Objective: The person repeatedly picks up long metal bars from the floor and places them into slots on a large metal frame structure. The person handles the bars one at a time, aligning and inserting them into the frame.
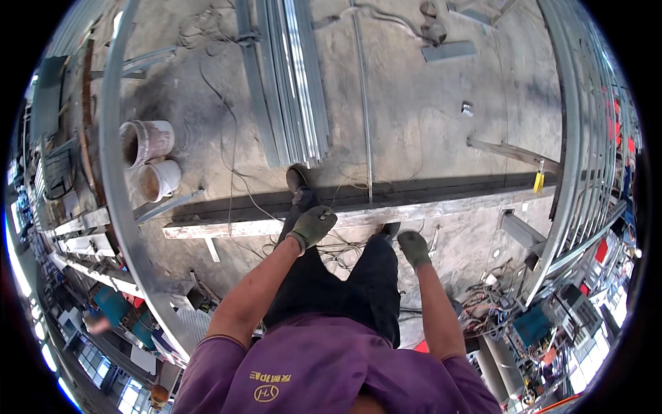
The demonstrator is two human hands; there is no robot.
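Observation:
My left hand (315, 225), in a green work glove, is held over the long whitish beam (441, 209) that lies crosswise in front of me. Its fingers are curled closed; whatever they may hold is too small to make out. My right hand (414, 248), gloved the same way, hangs near my right thigh on the near side of the beam. Its fingers are curled in, and no object shows in it. One shoe (298, 178) is planted beyond the beam, while my other foot is partly hidden near it.
A stack of long grey metal profiles (293, 83) lies ahead. Two dirty buckets (153, 138) stand at left beside a metal rail (110, 138). Loose cables (234, 131) cross the floor. A yellow-handled tool (538, 181) is by the right frame (567, 138); tangled hoses (483, 303) lie lower right.

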